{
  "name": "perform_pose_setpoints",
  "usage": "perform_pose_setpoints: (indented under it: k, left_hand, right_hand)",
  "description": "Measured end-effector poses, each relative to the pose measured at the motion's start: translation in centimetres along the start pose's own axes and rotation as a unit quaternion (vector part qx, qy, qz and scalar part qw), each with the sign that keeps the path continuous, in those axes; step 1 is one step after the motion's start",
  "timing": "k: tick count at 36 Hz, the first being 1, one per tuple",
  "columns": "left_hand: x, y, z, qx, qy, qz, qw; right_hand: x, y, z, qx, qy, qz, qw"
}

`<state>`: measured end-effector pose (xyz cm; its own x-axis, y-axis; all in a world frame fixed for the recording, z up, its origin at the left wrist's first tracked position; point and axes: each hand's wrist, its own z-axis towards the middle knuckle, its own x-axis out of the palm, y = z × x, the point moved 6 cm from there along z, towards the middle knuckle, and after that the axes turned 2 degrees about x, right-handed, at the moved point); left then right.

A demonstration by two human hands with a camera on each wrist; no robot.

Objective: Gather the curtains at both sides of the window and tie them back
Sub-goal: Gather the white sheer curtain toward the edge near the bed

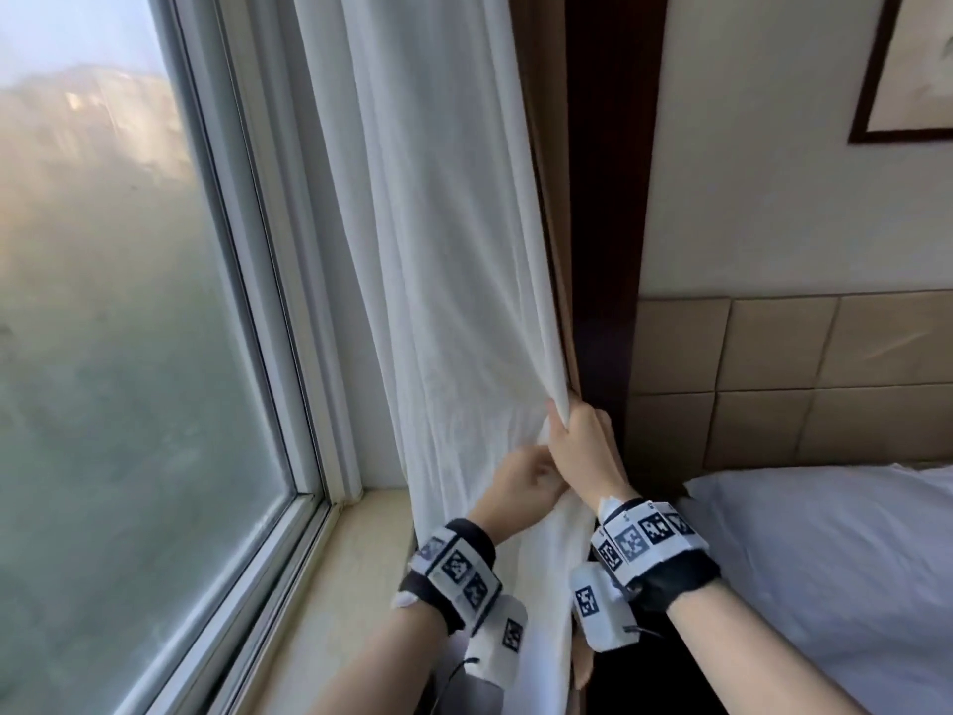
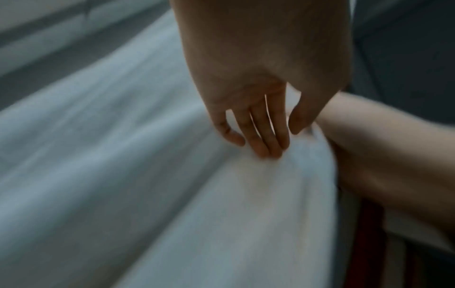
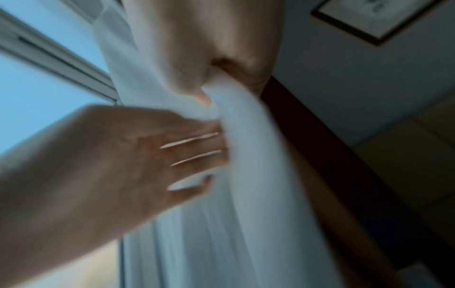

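Observation:
A white sheer curtain [image 1: 454,250] hangs at the right side of the window, with a tan curtain's edge [image 1: 554,250] just behind it. My right hand [image 1: 577,436] grips a bunched fold of the white curtain's right edge, fingers curled round it; the right wrist view shows that fist [image 3: 197,64] closed on the fabric [image 3: 246,194]. My left hand [image 1: 521,479] is just below and to the left, its fingers [image 2: 261,140] fairly straight and touching the cloth [image 2: 147,175], thumb apart. No tie-back is in view.
The window glass [image 1: 129,301] and white frame fill the left, with a beige sill [image 1: 361,559] below. A dark wooden post [image 1: 608,198] stands right of the curtains. A padded headboard [image 1: 799,374], a white pillow [image 1: 825,559] and a framed picture [image 1: 907,69] are at the right.

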<state>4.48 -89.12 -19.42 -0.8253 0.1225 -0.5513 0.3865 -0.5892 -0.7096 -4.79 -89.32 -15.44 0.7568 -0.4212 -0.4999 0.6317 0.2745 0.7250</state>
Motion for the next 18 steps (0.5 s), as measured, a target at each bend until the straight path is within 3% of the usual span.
perform_pose_setpoints:
  k: [1,3,5,7,12,18]
  left_hand:
    - [-1.3,0.1,-0.1,-0.01,-0.016,-0.045,0.999]
    - [-4.7,1.2,-0.3,-0.033,-0.109,-0.121,0.986]
    - [-8.3,3.0,-0.3,-0.056,-0.232,-0.129,0.963]
    - [-11.0,5.1,0.1,-0.08,-0.285,-0.102,0.95]
    - [-11.5,8.9,2.4,-0.177,-0.15,-0.065,0.971]
    - [-10.3,8.8,4.3,-0.224,-0.164,-0.087,0.957]
  right_hand:
    - [-0.3,-0.4,0.0,-0.008,-0.009,-0.011,1.0]
    - [-0.9,-0.9,-0.2,-0.02,-0.017,-0.008,1.0]
    - [-1.6,-1.1,-0.2,-0.022,-0.006,0.018,1.0]
    - [-2.3,-0.9,-0.5,-0.021,0.006,0.043,0.999]
    - [-3.6,-0.7,-0.9,-0.012,0.015,0.037,0.999]
    - [-4.9,-0.8,-1.3,-0.035,-0.033,-0.01,0.999]
